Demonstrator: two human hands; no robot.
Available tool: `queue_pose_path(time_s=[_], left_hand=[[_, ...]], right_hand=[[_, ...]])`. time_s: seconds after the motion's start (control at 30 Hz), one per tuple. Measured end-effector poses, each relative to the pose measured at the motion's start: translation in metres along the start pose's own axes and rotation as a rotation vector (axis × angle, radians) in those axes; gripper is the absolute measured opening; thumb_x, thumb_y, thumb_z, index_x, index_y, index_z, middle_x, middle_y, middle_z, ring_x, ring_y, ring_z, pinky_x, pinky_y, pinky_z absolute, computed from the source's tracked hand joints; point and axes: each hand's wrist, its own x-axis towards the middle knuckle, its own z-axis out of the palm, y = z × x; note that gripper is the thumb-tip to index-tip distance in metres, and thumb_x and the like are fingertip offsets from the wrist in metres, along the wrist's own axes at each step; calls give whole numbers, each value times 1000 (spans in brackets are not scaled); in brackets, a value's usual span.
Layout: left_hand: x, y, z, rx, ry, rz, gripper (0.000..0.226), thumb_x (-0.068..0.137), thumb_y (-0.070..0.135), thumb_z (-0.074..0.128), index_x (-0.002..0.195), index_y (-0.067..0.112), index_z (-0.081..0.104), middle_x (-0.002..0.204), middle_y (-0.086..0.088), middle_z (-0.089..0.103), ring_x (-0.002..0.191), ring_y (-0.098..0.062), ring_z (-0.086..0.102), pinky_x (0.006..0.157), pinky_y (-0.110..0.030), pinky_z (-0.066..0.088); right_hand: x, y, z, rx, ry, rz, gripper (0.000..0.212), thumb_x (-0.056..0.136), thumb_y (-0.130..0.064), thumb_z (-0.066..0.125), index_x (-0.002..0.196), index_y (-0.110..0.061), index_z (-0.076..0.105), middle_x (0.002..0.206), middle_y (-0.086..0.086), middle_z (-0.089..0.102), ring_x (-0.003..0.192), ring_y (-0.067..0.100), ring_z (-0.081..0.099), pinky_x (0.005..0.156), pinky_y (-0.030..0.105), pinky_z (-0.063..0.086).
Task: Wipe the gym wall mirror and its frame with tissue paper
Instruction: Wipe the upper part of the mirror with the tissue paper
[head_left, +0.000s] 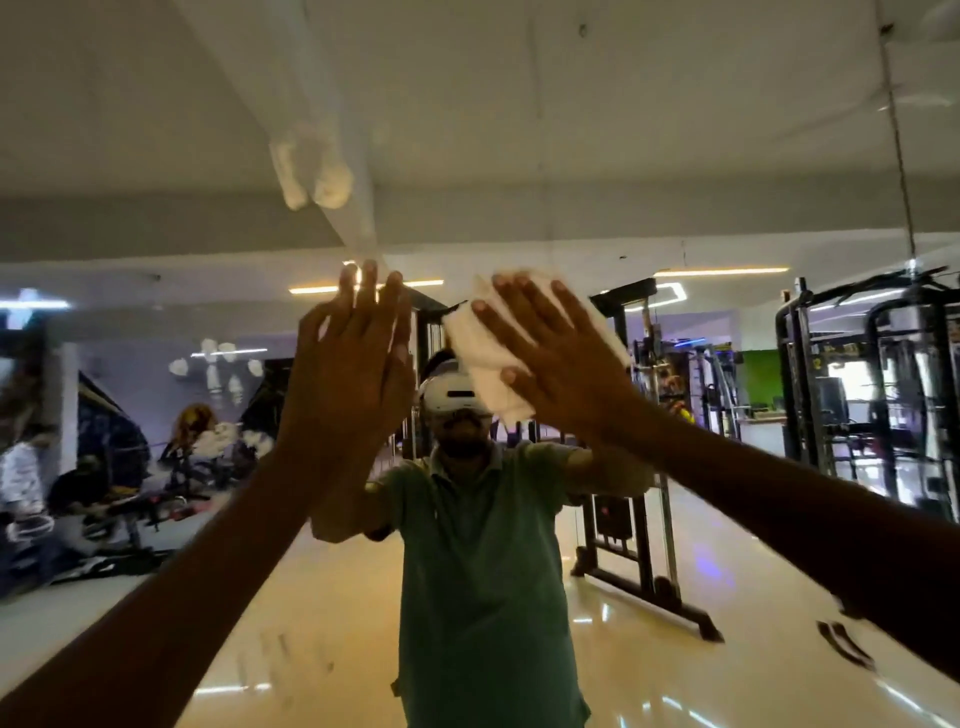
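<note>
Head view: right hand (558, 364) presses folded tissue paper (491, 358) flat-fingered against the mirror (675, 208) — left hand (353, 364), beside the tissue, spread and empty.

A single wide-angle view from the person's head faces the mirror (675, 156) straight on and tilts slightly upward, so reflected ceiling fills the top. It sits very near the glass: both raised arms reach it, and the wearer's own reflection stands at centre.
</note>
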Motion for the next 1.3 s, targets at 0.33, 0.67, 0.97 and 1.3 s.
queue_pose_path(time_s=[0.33, 0.67, 0.97, 1.3], left_hand=[[62, -23, 18, 107, -68, -97, 72, 103, 44, 2, 165, 7, 9, 171, -23, 6, 159, -38, 6, 125, -53, 12], [58, -44, 19, 76, -74, -8, 73, 103, 50, 17, 165, 11, 13, 172, -16, 7, 160, -31, 4, 127, -49, 12], [57, -38, 21, 96, -39, -39, 69, 105, 45, 21, 165, 11, 13, 172, -16, 7, 160, -31, 4, 127, -50, 15], [81, -41, 17, 194, -37, 22, 70, 103, 40, 14, 164, 7, 14, 171, -20, 9, 160, -34, 3, 125, -55, 16]], right_hand=[[34, 7, -12, -123, 93, 521, 76, 103, -54, 13, 168, -17, 0, 173, 21, -2, 161, 40, -2, 126, 63, 8], [20, 101, -33, -106, 89, 402, 68, 106, -50, 14, 168, -24, 0, 175, 13, 2, 162, 29, -1, 128, 58, 10], [-6, -72, 13, -16, 30, 196, 73, 106, -47, 31, 168, -18, 5, 175, 16, -5, 162, 35, -6, 129, 62, 1], [113, 116, -49, -4, 172, 771, 88, 92, -59, -1, 168, -15, 10, 173, 20, 9, 160, 39, 9, 128, 59, 7]])
